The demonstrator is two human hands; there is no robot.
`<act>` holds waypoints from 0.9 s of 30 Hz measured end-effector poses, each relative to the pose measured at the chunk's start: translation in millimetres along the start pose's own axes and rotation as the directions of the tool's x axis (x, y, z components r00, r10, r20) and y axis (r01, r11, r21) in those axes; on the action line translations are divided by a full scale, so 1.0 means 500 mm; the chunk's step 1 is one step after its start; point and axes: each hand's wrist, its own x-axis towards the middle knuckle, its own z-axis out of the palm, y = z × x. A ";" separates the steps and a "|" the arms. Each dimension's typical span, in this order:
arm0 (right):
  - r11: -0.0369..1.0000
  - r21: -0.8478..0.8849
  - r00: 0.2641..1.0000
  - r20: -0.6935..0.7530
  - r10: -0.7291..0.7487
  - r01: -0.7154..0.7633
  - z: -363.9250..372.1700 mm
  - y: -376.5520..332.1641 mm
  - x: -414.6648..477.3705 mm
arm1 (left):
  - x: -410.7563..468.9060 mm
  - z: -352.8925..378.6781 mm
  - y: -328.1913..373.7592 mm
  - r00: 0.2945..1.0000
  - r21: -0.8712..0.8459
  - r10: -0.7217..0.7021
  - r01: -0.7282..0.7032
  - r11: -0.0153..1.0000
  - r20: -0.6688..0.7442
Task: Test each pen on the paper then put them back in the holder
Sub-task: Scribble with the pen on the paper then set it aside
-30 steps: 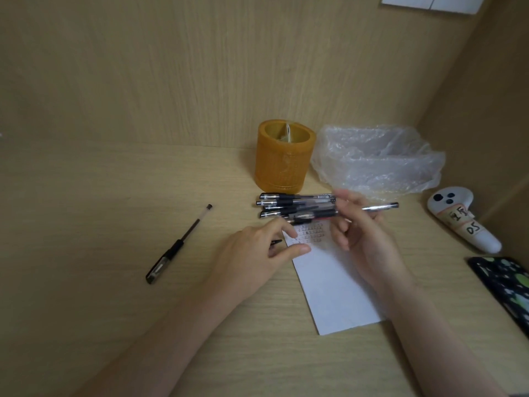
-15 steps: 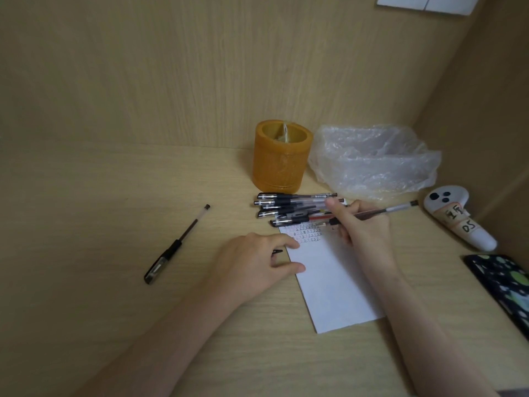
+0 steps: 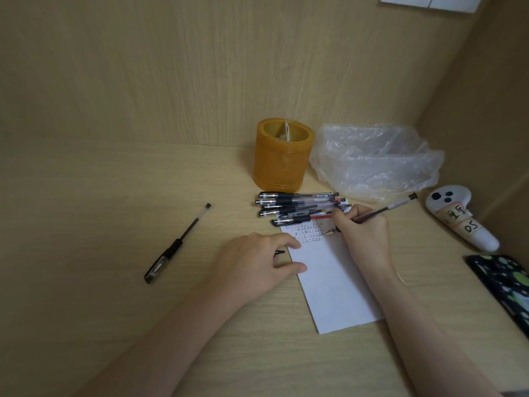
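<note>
A white paper slip (image 3: 335,287) lies on the desk, with small rows of marks near its far end. My right hand (image 3: 360,233) grips an uncapped pen (image 3: 383,210) in a writing hold, its tip touching the paper beside those marks. My left hand (image 3: 254,265) presses on the paper's left edge, and a small black pen cap (image 3: 280,252) pokes out from under its fingers. Several capped pens (image 3: 294,207) lie in a pile just beyond the paper. Behind the pile stands the orange round holder (image 3: 282,164). One more black pen (image 3: 177,245) lies alone to the left.
A crumpled clear plastic bag (image 3: 375,159) sits right of the holder. A white controller (image 3: 461,222) with taped labels lies at the far right, and a dark spotted case (image 3: 503,282) is near the right edge. Wooden walls close in the back and right.
My right hand turned the pen from level above the pile to a writing slant and lowered its tip onto the paper. My left hand stayed on the paper's edge.
</note>
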 end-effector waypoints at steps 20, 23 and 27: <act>0.997 -0.061 0.998 0.033 -0.051 0.053 0.005 0.002 -0.005 | -0.002 -0.002 0.002 1.000 0.007 0.000 0.000 1.000 -0.006; 0.996 -0.070 0.998 0.034 -0.050 0.052 0.005 0.003 -0.005 | -0.002 -0.002 0.002 1.000 0.008 0.001 -0.001 1.000 -0.006; 0.994 -0.087 0.998 0.018 -0.061 0.062 0.006 0.000 -0.006 | -0.003 -0.001 0.001 1.000 0.000 -0.001 0.001 1.000 -0.006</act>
